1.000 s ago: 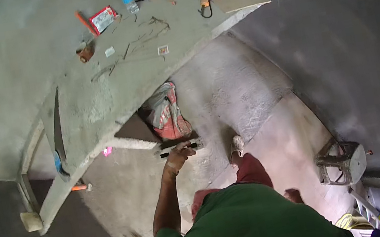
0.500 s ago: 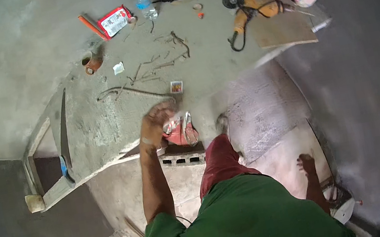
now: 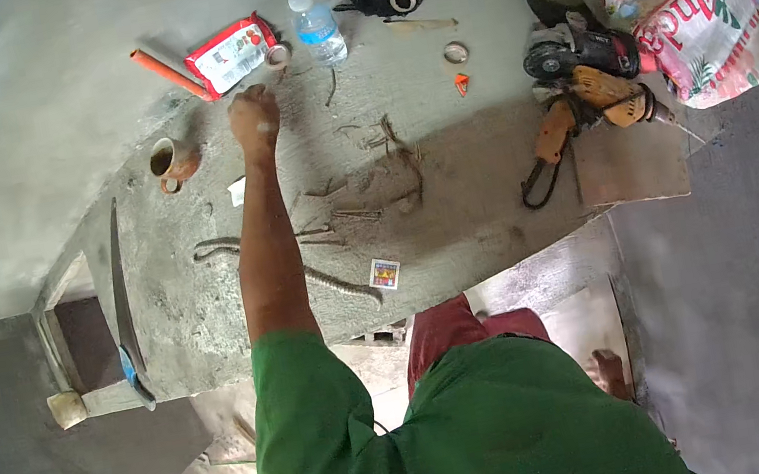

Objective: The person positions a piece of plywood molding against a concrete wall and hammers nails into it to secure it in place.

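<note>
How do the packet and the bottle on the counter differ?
The packet is red and white, whereas the bottle is clear with a blue label and white cap. The packet is flat and roughly rectangular; the bottle is rounded. The left hand is nearer the packet than the bottle. Both are on the grey counter.
</note>
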A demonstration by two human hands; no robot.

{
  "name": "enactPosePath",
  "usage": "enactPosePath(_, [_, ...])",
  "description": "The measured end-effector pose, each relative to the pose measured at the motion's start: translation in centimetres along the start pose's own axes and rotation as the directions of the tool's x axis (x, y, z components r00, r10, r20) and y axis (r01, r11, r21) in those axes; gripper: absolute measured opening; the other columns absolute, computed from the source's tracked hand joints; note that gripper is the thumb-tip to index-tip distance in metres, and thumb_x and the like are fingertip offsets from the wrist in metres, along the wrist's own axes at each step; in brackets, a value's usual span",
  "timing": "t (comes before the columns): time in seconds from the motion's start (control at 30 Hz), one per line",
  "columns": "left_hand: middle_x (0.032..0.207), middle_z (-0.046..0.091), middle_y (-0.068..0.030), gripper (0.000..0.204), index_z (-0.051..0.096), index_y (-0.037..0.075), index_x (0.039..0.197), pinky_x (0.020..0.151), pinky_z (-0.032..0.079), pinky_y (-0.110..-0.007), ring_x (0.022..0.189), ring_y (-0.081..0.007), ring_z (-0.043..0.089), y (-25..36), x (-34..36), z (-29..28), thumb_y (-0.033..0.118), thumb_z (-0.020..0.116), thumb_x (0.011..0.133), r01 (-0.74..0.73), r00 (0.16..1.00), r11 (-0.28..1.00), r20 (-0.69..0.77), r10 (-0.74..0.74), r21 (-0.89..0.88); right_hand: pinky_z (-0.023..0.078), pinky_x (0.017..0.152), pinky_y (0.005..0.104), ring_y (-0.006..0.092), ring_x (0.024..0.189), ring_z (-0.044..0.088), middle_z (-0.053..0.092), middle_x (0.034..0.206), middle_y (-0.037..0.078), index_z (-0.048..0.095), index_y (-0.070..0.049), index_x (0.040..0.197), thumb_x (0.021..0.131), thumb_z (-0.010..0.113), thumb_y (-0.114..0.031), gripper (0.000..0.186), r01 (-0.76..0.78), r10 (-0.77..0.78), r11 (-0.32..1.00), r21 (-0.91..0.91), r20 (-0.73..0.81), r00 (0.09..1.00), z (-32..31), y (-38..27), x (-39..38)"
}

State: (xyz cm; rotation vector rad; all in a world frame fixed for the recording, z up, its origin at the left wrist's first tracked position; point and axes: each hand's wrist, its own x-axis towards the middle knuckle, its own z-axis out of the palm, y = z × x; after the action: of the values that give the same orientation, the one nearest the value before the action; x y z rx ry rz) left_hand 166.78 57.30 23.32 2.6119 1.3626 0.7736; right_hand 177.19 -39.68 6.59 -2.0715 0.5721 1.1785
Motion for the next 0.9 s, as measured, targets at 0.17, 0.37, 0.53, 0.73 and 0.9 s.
enactPosePath(0.17, [0.098,0.069,-0.0175,0.023,0.073,0.009,0.094,0.084,0.053,-0.046,0.099,-0.0351,0.065,1.5,2.2,3.9,0.028,0.064,0.084,0.048,0.999,0.989,0.008,-0.050,0.141,0.051,0.050,0.0343,0.0191,0.071,0.068,0.071,0.096,0.008,0.061,-0.012,0.118,0.096,0.064,-0.033,0.031,0.153,-0.153,0.983,-0.101,0.007,0.988,2.2,-12.9,-1.2])
enactPosePath(0.37, [0.094,0.066,-0.0177,0.025,0.065,0.004,0.106,0.082,0.052,-0.047,0.095,-0.0351,0.064,-0.8,2.3,4.6,0.020,0.064,0.087,-0.250,0.964,0.918,-0.004,0.264,0.306,0.051,0.050,0.0333,0.0189,0.072,0.068,0.071,0.099,0.008,0.058,-0.012,0.123,0.096,0.064,-0.035,0.036,0.128,-0.117,0.966,-0.226,0.063,0.991,2.8,-17.7,0.1])
enactPosePath(0.53, [0.094,0.063,-0.0057,0.021,0.062,0.000,0.108,0.069,0.052,-0.031,0.081,-0.0158,0.062,-0.8,-4.6,-4.9,0.015,0.064,0.093,0.320,0.904,0.295,0.197,-0.379,-0.900,0.052,0.050,0.0343,0.0185,0.071,0.070,0.073,0.096,0.007,0.063,-0.011,0.117,0.094,0.065,-0.034,0.033,0.077,-0.058,0.964,-0.254,0.083,0.995,1.4,-17.0,1.9])
enactPosePath(0.73, [0.098,0.061,-0.0074,0.025,0.059,0.000,0.118,0.073,0.051,-0.031,0.082,-0.0195,0.062,6.1,-22.2,-14.9,0.008,0.061,0.094,0.242,0.816,-0.387,0.402,-0.414,-0.890,0.043,0.044,0.0286,0.0137,0.059,0.060,0.071,0.084,0.006,0.066,-0.008,0.110,0.094,0.064,-0.027,0.025,0.528,-0.276,0.606,-0.595,0.466,0.841,0.9,-18.8,6.5])
enactPosePath(0.9, [0.094,0.064,-0.0082,0.017,0.060,0.004,0.110,0.073,0.057,-0.036,0.083,-0.0220,0.066,10.1,-30.5,-13.7,0.003,0.056,0.094,0.337,0.722,-0.430,0.523,-0.453,-0.838,0.046,0.050,0.0289,0.0137,0.061,0.063,0.070,0.083,0.003,0.067,-0.011,0.107,0.095,0.061,-0.027,0.020,0.162,0.014,0.855,-0.493,0.334,0.942,2.7,-24.8,8.5])
